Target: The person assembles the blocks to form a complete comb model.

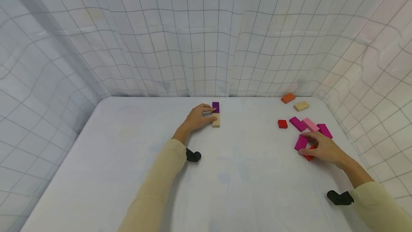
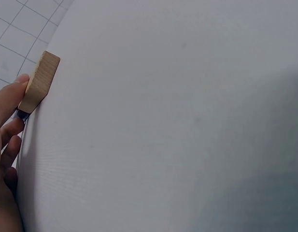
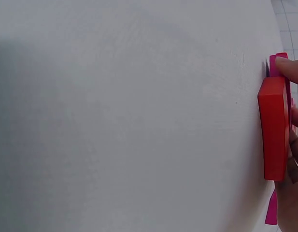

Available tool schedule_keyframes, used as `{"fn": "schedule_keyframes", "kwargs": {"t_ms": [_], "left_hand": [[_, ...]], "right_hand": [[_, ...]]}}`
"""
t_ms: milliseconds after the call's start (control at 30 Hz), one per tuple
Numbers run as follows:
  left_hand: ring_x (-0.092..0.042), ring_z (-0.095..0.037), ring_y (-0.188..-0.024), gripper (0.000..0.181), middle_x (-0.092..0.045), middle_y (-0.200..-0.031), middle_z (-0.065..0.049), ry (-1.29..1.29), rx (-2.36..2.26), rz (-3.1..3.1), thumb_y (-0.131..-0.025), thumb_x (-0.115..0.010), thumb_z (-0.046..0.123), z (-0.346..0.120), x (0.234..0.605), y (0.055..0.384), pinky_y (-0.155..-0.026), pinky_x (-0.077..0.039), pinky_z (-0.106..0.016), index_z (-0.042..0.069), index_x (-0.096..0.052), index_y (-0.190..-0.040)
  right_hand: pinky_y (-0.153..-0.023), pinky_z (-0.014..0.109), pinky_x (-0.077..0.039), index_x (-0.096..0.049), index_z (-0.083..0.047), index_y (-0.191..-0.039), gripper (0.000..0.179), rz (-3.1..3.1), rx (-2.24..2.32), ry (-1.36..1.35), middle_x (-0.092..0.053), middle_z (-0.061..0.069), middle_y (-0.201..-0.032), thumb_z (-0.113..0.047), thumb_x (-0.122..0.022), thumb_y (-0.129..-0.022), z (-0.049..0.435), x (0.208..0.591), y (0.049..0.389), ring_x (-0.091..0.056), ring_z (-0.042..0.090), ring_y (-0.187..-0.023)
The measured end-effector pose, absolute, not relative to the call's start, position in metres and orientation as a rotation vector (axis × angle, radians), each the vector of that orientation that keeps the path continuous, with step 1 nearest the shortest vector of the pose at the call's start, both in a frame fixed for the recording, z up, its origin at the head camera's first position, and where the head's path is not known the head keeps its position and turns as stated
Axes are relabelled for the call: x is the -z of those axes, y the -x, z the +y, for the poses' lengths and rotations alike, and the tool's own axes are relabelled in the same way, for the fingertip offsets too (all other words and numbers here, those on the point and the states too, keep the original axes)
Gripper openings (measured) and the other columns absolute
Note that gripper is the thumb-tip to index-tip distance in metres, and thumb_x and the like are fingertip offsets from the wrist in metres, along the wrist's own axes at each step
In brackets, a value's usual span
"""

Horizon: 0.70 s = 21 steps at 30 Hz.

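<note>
On white table (image 1: pixel 251 189): left fingers (image 1: pixel 208 109), spread, touch grainy wood block (image 2: pixel 42 79); right fingers (image 1: pixel 308 151) pinch magenta oblong (image 1: pixel 301 142).

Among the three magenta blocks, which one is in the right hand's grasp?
The magenta block nearest the person, which the right hand pinches; the other two magenta blocks lie farther back, not held.

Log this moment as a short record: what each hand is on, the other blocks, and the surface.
Left hand: fingertips at purple block, thumb against tan block
That pair: in line, purple farther from the person
Right hand: pinches magenta block
Partly under it: red block
Other blocks: orange block, second tan block, another red block, second magenta block, pink block, third magenta block
Surface: white tabletop
</note>
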<state>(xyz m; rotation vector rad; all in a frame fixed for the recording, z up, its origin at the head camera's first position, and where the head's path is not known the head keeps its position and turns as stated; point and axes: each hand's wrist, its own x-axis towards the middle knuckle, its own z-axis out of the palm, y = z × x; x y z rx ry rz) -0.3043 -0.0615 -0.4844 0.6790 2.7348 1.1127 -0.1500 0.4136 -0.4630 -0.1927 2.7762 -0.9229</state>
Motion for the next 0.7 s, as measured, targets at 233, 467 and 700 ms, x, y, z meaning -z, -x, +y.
{"fn": "schedule_keyframes", "kwargs": {"t_ms": [233,467,700], "left_hand": [[-0.045,-0.035,-0.140,0.052,-0.055,-0.146,-0.013,-0.665,-1.119,2.733,-0.097,-0.074,0.036,-0.061,0.485,0.305,-0.118,-0.031,-0.051,0.010,-0.065,-0.141],[-0.045,-0.034,-0.140,0.051,-0.056,-0.145,-0.013,-0.666,-1.110,2.734,-0.098,-0.073,0.036,-0.060,0.484,0.304,-0.118,-0.031,-0.050,0.010,-0.065,-0.141],[-0.045,-0.035,-0.140,0.051,-0.055,-0.146,-0.013,-0.671,-1.115,2.736,-0.097,-0.074,0.035,-0.061,0.484,0.302,-0.118,-0.031,-0.050,0.010,-0.065,-0.141]], "right_hand": [[-0.085,0.057,-0.058,-0.049,0.007,-0.147,0.079,2.799,0.914,0.231,-0.048,0.031,-0.141,-0.034,-0.082,-0.088,0.406,0.459,0.155,-0.048,0.051,-0.124],[-0.090,0.057,-0.056,-0.049,0.005,-0.147,0.075,2.794,0.931,0.263,-0.050,0.029,-0.142,-0.032,-0.081,-0.090,0.391,0.447,0.162,-0.050,0.051,-0.127],[-0.094,0.057,-0.055,-0.050,0.000,-0.149,0.073,2.763,0.974,0.315,-0.051,0.025,-0.143,-0.033,-0.080,-0.091,0.372,0.436,0.174,-0.049,0.047,-0.131]]}}
